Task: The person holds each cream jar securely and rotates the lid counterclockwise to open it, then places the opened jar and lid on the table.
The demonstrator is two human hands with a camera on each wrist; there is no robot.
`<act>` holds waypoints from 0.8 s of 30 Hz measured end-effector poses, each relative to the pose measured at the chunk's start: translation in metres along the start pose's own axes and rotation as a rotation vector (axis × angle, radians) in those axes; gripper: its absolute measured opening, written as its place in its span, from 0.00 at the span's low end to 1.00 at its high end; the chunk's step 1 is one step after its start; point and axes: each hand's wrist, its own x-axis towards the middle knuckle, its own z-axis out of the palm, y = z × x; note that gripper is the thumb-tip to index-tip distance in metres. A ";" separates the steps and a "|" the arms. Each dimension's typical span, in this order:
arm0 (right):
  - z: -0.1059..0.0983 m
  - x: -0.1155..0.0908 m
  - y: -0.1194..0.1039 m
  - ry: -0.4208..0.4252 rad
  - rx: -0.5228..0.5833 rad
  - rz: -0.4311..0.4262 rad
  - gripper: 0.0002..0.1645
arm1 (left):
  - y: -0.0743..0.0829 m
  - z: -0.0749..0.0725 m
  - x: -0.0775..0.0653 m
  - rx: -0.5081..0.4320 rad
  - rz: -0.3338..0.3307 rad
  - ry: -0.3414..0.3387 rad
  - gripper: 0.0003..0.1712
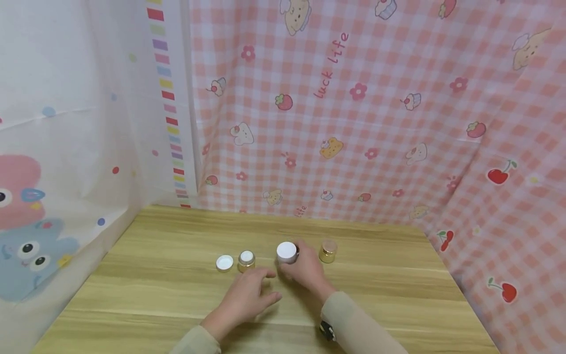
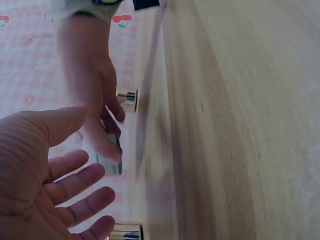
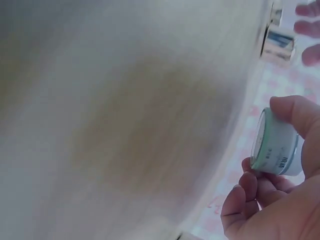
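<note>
My right hand grips a small white-lidded jar between thumb and fingers. In the right wrist view this cosmetic jar shows printed lettering on its side and a pale green edge, and it appears raised off the table. My left hand holds nothing; its fingers are spread and loosely bent in the left wrist view. Just beyond its fingertips stands a gold jar with a white top. A round white lid lies to the left of that jar.
Another gold jar with a pinkish-gold top stands right of my right hand. The wooden table meets a pink checked cloth at the back and a white printed cloth on the left.
</note>
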 end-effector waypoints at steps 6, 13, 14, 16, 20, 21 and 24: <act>-0.027 -0.036 -0.002 -0.056 0.057 -0.111 0.33 | 0.006 -0.007 -0.007 -0.057 -0.007 0.065 0.37; -0.047 -0.080 -0.012 -0.062 -0.069 -0.322 0.28 | 0.022 -0.015 -0.016 -0.168 0.074 0.073 0.37; -0.049 -0.085 -0.013 -0.065 -0.081 -0.330 0.28 | 0.024 -0.015 -0.018 -0.179 0.087 0.065 0.35; -0.051 -0.095 -0.015 -0.064 -0.106 -0.334 0.28 | 0.027 -0.017 -0.020 -0.175 0.116 0.050 0.31; -0.054 -0.108 -0.019 -0.039 -0.135 -0.341 0.28 | 0.031 -0.019 -0.024 -0.160 0.165 0.024 0.28; -0.053 -0.110 -0.020 -0.032 -0.140 -0.347 0.28 | 0.031 -0.020 -0.025 -0.158 0.172 0.018 0.28; -0.053 -0.114 -0.025 -0.016 -0.136 -0.364 0.28 | 0.031 -0.023 -0.028 -0.147 0.189 0.005 0.29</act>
